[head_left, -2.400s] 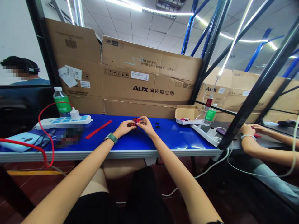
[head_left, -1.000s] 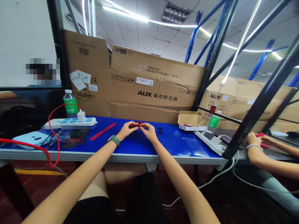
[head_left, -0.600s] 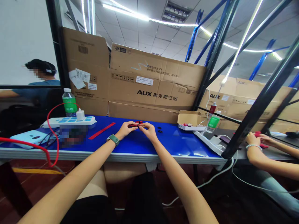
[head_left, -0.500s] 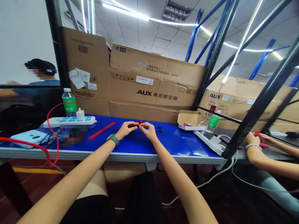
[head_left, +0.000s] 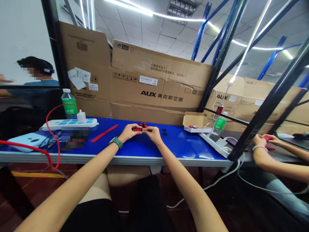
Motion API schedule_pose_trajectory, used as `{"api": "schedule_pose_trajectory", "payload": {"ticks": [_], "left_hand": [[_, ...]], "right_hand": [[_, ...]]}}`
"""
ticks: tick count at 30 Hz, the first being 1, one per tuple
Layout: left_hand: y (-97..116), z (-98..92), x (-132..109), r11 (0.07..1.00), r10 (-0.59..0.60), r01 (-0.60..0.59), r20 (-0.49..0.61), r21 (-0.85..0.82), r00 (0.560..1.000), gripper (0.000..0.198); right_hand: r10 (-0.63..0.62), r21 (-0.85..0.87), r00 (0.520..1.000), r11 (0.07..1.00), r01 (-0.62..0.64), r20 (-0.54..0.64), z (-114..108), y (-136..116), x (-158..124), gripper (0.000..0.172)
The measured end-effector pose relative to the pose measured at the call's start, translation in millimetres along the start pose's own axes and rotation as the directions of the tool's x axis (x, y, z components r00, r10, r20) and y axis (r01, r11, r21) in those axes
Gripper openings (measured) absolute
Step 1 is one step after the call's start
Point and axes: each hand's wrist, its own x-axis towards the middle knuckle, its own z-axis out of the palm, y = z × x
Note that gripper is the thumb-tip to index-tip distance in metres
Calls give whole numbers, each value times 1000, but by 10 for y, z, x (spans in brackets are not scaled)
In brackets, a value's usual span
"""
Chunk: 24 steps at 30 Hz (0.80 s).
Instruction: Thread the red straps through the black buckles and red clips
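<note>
My left hand (head_left: 129, 131) and my right hand (head_left: 151, 132) meet above the blue tabletop (head_left: 183, 145), pinching a small red plastic piece (head_left: 141, 128) between their fingers. Its exact shape is mostly hidden by my fingers. Several small black parts (head_left: 164, 131) lie just right of my right hand. To the left of my left hand lies a long flat red strip (head_left: 104, 133). A green-strapped watch (head_left: 116, 142) sits on my left wrist.
A small open cardboard box (head_left: 194, 120) holding red bits stands at the table's far right. Behind it stands a green-labelled bottle (head_left: 219, 126). A power strip (head_left: 69, 122) and red cable lie left. Cardboard cartons form the back wall. A co-worker's hands (head_left: 262, 140) hold red pieces at the right.
My hands have drawn closer together around the red piece. The view has shifted slightly upward and to the left. The co-worker's hands have moved a little.
</note>
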Motion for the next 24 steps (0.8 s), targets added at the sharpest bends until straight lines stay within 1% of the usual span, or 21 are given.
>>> {"api": "schedule_pose_trajectory", "payload": {"ticks": [2,4,6,7,9,12,13,17,20,22,24], "left_hand": [[13,-4,-1,1000,4,-4,-36,-22,999,47],[14,1,2,997,1,-8,-100,-72,995,50],[6,17,7,991,-22,3,-145,-134,989,53],[0,28,9,988,-40,17,-146,-157,988,54],[-8,49,11,985,-70,52,-103,-166,992,54],[-12,67,10,991,-89,89,2,-97,996,53],[-12,67,9,993,-94,95,19,-73,995,52],[-21,53,9,998,-59,59,3,12,998,51],[-31,47,10,998,-26,28,-38,60,999,45],[-28,50,8,998,-28,32,-59,61,998,44],[-14,58,5,998,-56,56,-50,-2,997,47]], "right_hand": [[-12,31,998,999,10,64,-6,-18,-1,24],[-37,119,990,993,21,136,6,-24,0,35],[-43,226,984,974,2,175,38,-7,9,46],[-33,267,984,964,-15,176,57,11,16,49],[9,304,989,951,-55,150,92,58,33,51],[102,322,990,938,-127,95,106,120,53,53],[134,338,988,929,-152,77,100,131,57,55],[232,425,972,876,-227,39,65,119,47,59],[293,439,955,854,-278,36,61,92,16,57],[344,430,937,837,-338,65,62,85,-4,54],[396,411,911,816,-407,115,56,85,-13,52]]}}
